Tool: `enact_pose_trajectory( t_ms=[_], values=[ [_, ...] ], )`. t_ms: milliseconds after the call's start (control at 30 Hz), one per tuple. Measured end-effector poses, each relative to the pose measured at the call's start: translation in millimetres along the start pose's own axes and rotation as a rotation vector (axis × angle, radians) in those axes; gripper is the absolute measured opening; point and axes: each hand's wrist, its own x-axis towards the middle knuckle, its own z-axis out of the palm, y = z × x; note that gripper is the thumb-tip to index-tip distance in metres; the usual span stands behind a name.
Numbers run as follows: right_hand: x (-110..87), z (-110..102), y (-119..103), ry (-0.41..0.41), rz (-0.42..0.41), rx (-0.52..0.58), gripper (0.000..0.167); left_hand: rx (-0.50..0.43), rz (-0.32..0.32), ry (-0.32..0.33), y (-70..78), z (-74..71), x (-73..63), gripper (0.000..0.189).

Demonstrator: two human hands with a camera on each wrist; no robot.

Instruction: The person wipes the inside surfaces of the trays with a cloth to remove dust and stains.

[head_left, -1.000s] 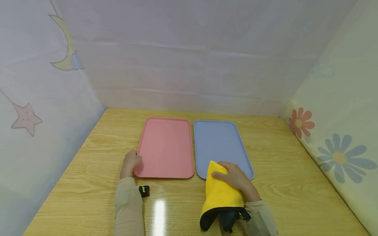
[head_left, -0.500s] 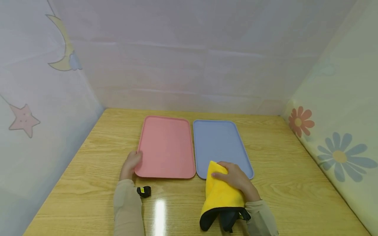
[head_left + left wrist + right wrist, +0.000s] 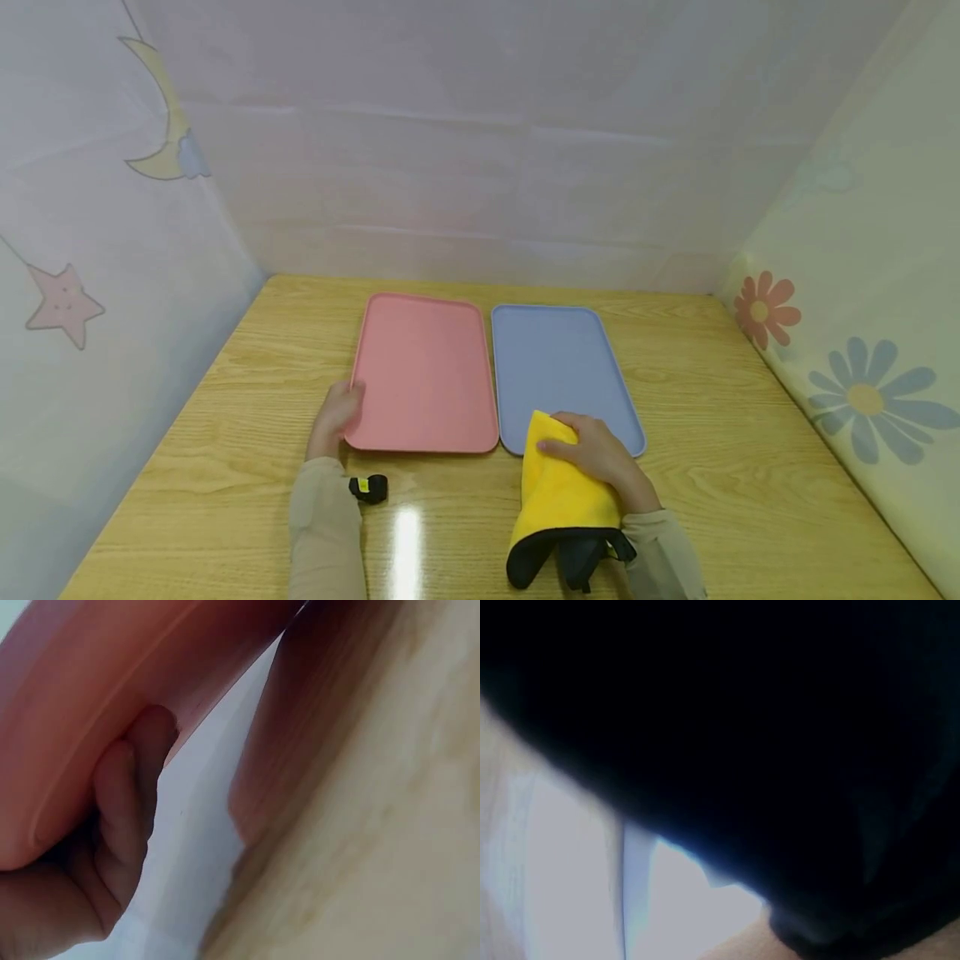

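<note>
Left hand grips the pink tray; right hand grips the cloth; best keep the tilted tray steady.

Bare hands, long beige sleeves, small black device with yellow marking beside left cuff

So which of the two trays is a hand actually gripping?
The pink tray: the left hand grips its left edge. No hand grips the blue tray; the right hand holds the yellow cloth.
</note>
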Motion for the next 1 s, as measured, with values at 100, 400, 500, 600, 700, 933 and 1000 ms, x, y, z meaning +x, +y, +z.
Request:
enact_pose_trajectory(
  t_ms=[100, 400, 500, 600, 700, 933, 1000],
  values=[
    [-0.1, 1, 1, -0.001, -0.005, -0.004, 0.038, -0.016, -0.008, -0.004, 0.7, 0.8, -0.7, 0.036],
    [-0.6, 1, 0, -0.002, 0.001, 0.006, 0.036, -0.014, 0.030, 0.010, -3.3, -0.7, -2.4, 0.038],
    [-0.3, 1, 0, 0.000, 0.002, 0.001, 0.036, -0.066, 0.099, -0.024, -13.5, -3.4, 3.3, 0.041],
    [-0.6, 2, 0, 0.001, 0.010, -0.001, 0.036, -0.061, 0.109, -0.028, -14.3, -3.5, 3.4, 0.041],
    [-0.4, 2, 0, -0.003, 0.020, 0.000, 0.036, -0.010, 0.054, 0.005, -4.0, -0.9, -2.9, 0.038],
    [-0.3, 2, 0, -0.004, 0.013, 0.004, 0.038, -0.016, 0.007, 0.023, 7.0, -0.1, -8.6, 0.036],
    [0.1, 2, 0, -0.005, 0.015, 0.000, 0.037, -0.020, 0.007, 0.024, 6.4, 0.6, -8.3, 0.036]
  ],
)
